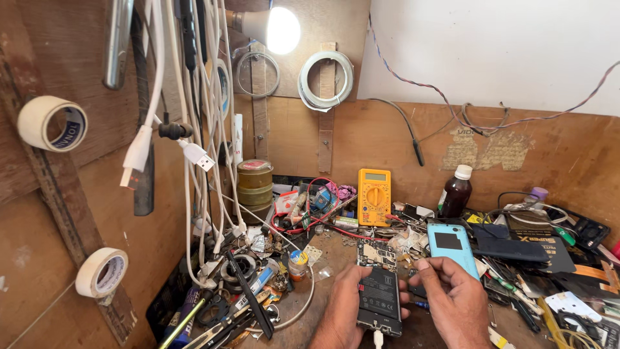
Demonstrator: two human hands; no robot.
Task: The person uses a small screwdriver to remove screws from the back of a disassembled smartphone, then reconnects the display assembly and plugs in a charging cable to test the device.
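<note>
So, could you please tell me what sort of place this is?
Most likely a phone repair bench: the left hand and right hand hold an opened smartphone, a yellow multimeter leans on the wooden wall, and charging cables hang nearby.

Tool clutter left, parts pile right, bare bench perhaps passable

Opened phone — back cover off, black battery and circuit board exposed, cable plugged in below

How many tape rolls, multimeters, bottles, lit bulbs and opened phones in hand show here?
Tape rolls on left wall: 2
Yellow multimeter: 1
Dark bottle, white cap: 1
Lit bulb: 1
Opened phone, between left hand and right hand: 1
Total: 6
</note>
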